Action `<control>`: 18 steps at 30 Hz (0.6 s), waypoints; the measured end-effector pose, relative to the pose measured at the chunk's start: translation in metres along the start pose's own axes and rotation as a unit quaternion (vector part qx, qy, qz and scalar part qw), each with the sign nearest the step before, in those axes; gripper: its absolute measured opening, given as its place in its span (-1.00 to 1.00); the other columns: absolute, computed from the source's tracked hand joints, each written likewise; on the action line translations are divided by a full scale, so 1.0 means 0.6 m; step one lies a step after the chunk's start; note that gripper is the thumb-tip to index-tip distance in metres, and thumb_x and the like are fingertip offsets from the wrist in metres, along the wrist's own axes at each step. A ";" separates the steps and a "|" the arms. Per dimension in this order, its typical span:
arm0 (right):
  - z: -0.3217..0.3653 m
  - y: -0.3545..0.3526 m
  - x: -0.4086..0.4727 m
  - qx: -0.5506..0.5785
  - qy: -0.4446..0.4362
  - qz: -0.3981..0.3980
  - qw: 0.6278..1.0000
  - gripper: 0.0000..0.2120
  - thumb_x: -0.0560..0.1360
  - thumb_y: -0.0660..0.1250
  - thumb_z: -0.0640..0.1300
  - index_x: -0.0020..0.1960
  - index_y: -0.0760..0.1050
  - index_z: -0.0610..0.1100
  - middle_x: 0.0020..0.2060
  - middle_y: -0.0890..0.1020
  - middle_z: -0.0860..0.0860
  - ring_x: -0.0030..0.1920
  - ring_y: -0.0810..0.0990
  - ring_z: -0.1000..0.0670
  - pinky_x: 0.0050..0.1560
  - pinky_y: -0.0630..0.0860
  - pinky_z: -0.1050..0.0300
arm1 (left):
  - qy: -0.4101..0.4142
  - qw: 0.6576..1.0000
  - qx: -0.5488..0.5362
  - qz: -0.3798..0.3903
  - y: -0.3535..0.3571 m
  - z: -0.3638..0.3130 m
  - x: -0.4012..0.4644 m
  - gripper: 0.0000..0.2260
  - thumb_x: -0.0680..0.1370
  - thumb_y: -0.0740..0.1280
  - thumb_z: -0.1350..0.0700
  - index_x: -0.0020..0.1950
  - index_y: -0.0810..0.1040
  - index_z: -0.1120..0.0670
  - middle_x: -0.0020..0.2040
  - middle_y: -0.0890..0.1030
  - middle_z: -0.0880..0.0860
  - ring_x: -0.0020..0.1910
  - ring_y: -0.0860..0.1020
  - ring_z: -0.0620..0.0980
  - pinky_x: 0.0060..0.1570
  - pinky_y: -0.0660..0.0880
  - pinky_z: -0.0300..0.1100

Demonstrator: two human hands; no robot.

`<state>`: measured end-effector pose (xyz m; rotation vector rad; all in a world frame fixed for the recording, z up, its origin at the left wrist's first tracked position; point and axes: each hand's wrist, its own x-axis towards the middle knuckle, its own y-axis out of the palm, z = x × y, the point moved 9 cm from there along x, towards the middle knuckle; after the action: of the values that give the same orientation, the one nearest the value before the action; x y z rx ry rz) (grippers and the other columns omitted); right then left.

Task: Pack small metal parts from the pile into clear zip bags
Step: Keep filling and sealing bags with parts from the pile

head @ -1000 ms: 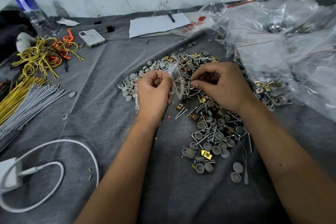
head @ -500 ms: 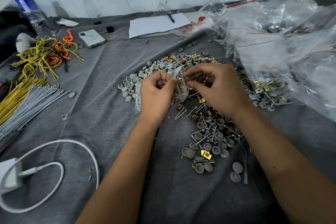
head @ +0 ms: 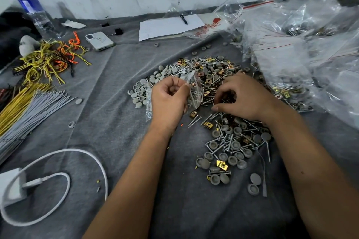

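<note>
A pile of screws, grey caps and brass clips (head: 223, 137) spreads across the grey cloth (head: 116, 141) in the middle. My left hand (head: 169, 101) grips a small clear zip bag (head: 194, 93) by its mouth; the bag holds some screws and hangs over the pile. My right hand (head: 244, 99) lies to the bag's right, palm down on the pile, with its fingers curled among the parts. What those fingers pinch is hidden.
Heaps of clear bags (head: 301, 48), some filled, crowd the right. Yellow and grey wire bundles (head: 29, 106) lie at left, a white charger and cable (head: 58, 180) at front left. A phone (head: 100, 40), a water bottle (head: 37, 15) and paper with a pen (head: 169, 25) sit at the back.
My right hand has left the bag's mouth and dropped right onto the pile. The left hand still holds the bag in about the same place.
</note>
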<state>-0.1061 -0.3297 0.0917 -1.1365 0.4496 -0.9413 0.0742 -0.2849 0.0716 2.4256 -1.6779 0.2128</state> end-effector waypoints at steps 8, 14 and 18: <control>0.013 0.007 0.003 0.056 -0.015 0.010 0.998 -0.86 0.50 0.52 -0.02 -0.14 0.56 0.12 -0.12 0.53 0.19 -0.07 0.50 0.16 -0.01 0.41 0.11 | -0.004 1.000 0.019 0.001 0.001 -0.004 -0.001 -0.78 0.59 0.36 0.31 -0.22 0.55 0.10 -0.44 0.48 0.01 -0.54 0.38 -0.08 -0.54 0.33 -0.24; 0.023 -0.025 -0.002 0.187 -0.014 -0.128 0.974 -0.90 0.54 0.48 -0.18 -0.01 0.58 -0.07 -0.13 0.66 0.10 -0.09 0.63 0.15 -0.03 0.59 0.16 | 0.000 1.000 0.008 0.014 0.008 -0.009 -0.004 -0.91 0.49 0.37 0.18 -0.23 0.56 0.11 -0.48 0.48 -0.02 -0.57 0.37 -0.09 -0.55 0.32 -0.26; 0.048 -0.042 -0.012 0.246 -0.061 -0.186 0.949 -0.85 0.48 0.54 -0.23 -0.02 0.60 -0.14 -0.17 0.67 0.08 -0.11 0.66 0.07 -0.03 0.64 0.08 | -0.002 1.000 0.015 0.021 0.012 -0.005 -0.005 -0.86 0.55 0.36 0.27 -0.21 0.56 0.14 -0.48 0.48 0.00 -0.58 0.37 -0.07 -0.55 0.32 -0.25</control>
<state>-0.0991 -0.3104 0.1249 -0.8227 -0.1127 -1.2192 0.0667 -0.2839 0.0747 2.4145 -1.7415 0.2396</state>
